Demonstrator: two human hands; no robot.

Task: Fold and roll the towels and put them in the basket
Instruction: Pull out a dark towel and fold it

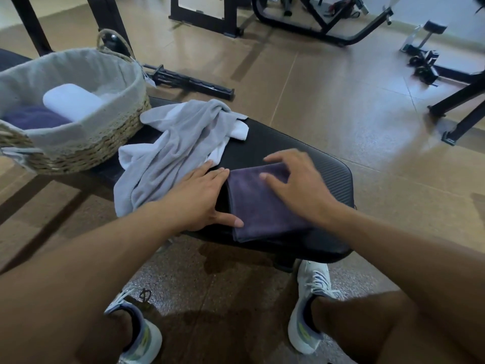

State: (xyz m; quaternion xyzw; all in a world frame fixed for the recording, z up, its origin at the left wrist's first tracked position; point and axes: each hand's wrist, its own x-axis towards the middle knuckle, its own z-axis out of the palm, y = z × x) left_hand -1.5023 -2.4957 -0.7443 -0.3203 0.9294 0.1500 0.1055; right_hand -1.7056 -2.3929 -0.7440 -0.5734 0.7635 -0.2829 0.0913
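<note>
Folded dark purple microfibre towel (262,206) lying flat at the near end of the black padded table (330,179), between both hands. Left hand (202,198) flat beside its left edge, fingers straight, thumb tip touching the cloth, gripping nothing. Right hand (299,185) spread on top, fingers relaxed, pressing rather than pinching. Best done by smoothing the fold flat, squaring the edges, then rolling tightly from one short end with even pressure, probably. Crumpled pale grey terry towel (170,153) heaped just left, partly under the left hand, not yet folded. Lined woven straw basket (105,143) at far left, already holding a white rolled towel (73,101) and a purple one. Beyond, tan tiled floor (328,101) with black gym machine frames (315,24).
</note>
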